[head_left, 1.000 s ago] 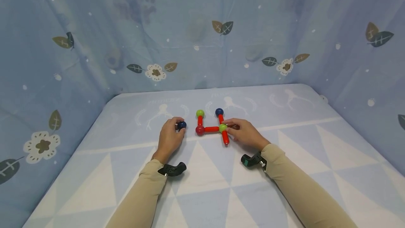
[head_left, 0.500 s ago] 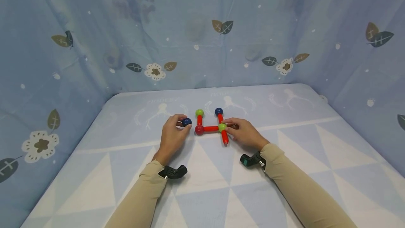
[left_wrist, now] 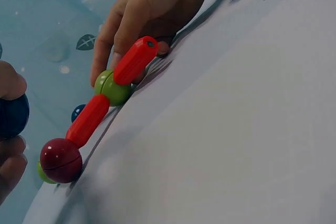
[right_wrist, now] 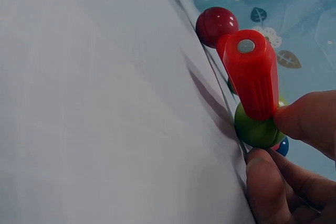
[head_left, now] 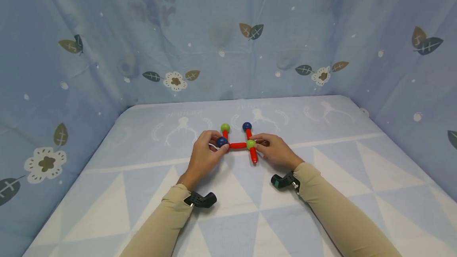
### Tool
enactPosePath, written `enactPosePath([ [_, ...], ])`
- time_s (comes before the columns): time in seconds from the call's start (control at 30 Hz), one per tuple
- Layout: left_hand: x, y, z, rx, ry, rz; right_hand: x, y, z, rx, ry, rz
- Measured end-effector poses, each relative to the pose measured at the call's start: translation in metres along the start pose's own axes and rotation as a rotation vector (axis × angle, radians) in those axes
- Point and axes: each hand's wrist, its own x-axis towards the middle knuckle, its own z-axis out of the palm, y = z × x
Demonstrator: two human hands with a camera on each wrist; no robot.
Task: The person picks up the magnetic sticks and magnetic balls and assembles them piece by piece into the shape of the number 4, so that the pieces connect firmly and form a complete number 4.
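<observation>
My left hand point(head_left: 206, 154) pinches a dark blue ball point(head_left: 221, 142) between thumb and fingers. In the head view that ball overlaps the red ball, which shows whole as a dark red ball point(left_wrist: 61, 160) in the left wrist view. A red rod point(head_left: 238, 145) joins the red ball to a green ball point(head_left: 251, 144), which my right hand point(head_left: 274, 150) holds by thumb and fingertips. Another red rod point(right_wrist: 252, 72) sticks out from the green ball toward me, its metal tip bare. Behind, two further rods end in a green ball point(head_left: 225, 127) and a blue ball point(head_left: 247, 126).
The pieces lie on a table point(head_left: 235, 225) under a pale blue and white patterned cloth. Blue curtains point(head_left: 221, 39) with leaves and flowers hang behind and at both sides. A dark device point(head_left: 200, 200) is strapped to each wrist.
My left hand has moved right with the blue ball, from beside the linked pieces to over the red ball. My right hand has stayed on the green ball.
</observation>
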Motion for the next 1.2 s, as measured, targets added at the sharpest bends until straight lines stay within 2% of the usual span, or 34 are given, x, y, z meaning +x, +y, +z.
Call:
enactPosePath([
  [0.3, -0.007, 0.010, 0.008, -0.040, -0.094, 0.048, -0.002, -0.002, 0.000, -0.013, 0.003, -0.029],
  [0.4, -0.009, 0.014, 0.011, -0.061, -0.164, 0.016, -0.002, -0.003, 0.000, -0.014, 0.003, -0.030],
  [0.53, -0.012, 0.020, 0.015, -0.098, -0.289, -0.054, -0.002, -0.002, 0.000, -0.012, 0.002, -0.036],
  [0.63, -0.013, 0.022, 0.018, -0.093, -0.358, -0.041, -0.002, -0.002, 0.000, -0.016, 0.001, -0.044],
  [0.83, -0.015, 0.024, 0.022, -0.024, -0.411, 0.049, -0.002, -0.001, 0.000, -0.015, 0.002, -0.053],
  [0.93, -0.016, 0.025, 0.023, -0.012, -0.433, 0.028, -0.002, -0.001, -0.001, -0.005, -0.001, -0.054],
  [1.1, -0.018, 0.027, 0.023, -0.047, -0.479, -0.025, -0.002, -0.001, -0.001, -0.002, 0.001, -0.053],
  [1.2, -0.019, 0.027, 0.023, -0.061, -0.507, -0.022, -0.001, -0.002, 0.000, -0.006, 0.003, -0.052],
])
